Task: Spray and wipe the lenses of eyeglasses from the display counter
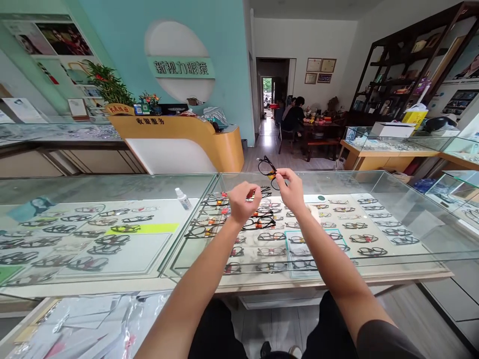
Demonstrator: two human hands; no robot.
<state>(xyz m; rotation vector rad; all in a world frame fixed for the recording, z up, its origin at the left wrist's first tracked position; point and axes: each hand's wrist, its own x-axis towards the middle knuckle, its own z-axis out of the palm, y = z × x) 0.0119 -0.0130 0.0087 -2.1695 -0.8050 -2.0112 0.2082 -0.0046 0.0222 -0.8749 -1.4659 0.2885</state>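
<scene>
My right hand (290, 189) grips a pair of dark-framed eyeglasses (266, 167) by one side, holding it up above the glass counter (232, 182). An orange-yellow tag shows on the frame. To its left, my left hand (245, 202) has its fingers curled together in a pinch; whatever is in them, if anything, cannot be made out. Around and below the left hand, several black eyeglasses (204, 232) with orange or red tags lie on the counter top, some partly hidden by that hand and forearm. Under the glass are rows of other eyeglasses (364, 238).
A small white spray bottle (182, 199) stands left of the eyeglasses. An open drawer (93, 319) with papers and plastic bags is at the lower left. Beyond the counter stands a curved yellow desk (228, 147). People (294, 117) sit at a dark wooden table in the back.
</scene>
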